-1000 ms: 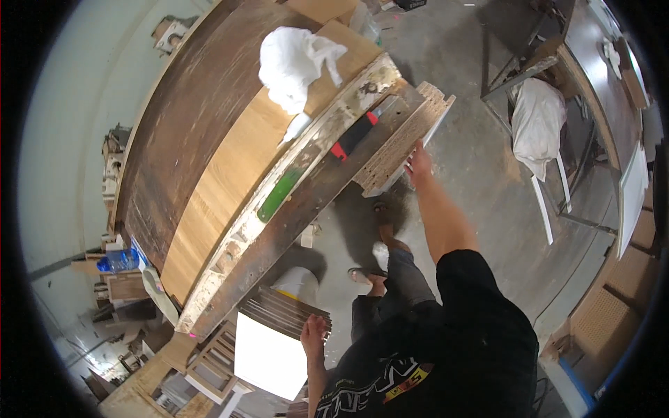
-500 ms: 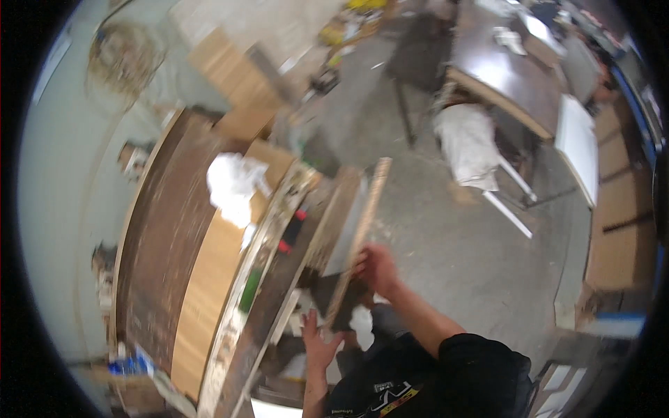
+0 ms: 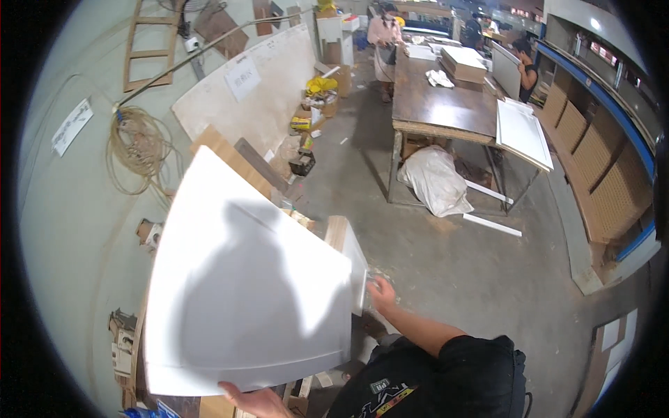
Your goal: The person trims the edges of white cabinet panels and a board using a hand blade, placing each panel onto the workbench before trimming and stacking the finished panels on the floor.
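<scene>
A large white flat panel [image 3: 313,272] fills the left middle of the view, its face turned up and tilted, with a dark shadow across it. My left hand [image 3: 254,402] grips its near edge, thumb on top; the other fingers are hidden beneath. My right hand [image 3: 381,294] is just beyond the panel's right edge, fingers curled beside the edge of a white-sided board [image 3: 358,261]. What those fingers hold, if anything, is hard to make out. Most of the workbench under the panel is covered by it.
A brown-topped table [image 3: 446,101] stands ahead, with stacked boards [image 3: 463,64] and a white panel [image 3: 523,136] on it. Below is a pale sack [image 3: 435,182]; a white strip [image 3: 492,225] lies on the floor. Coiled hose [image 3: 141,150] hangs on the left wall. Other people are farther back.
The panel, seen edge-on before, is now turned with its white face up over the bench. My left hand has moved left and nearer, onto its edge. The view has risen.
</scene>
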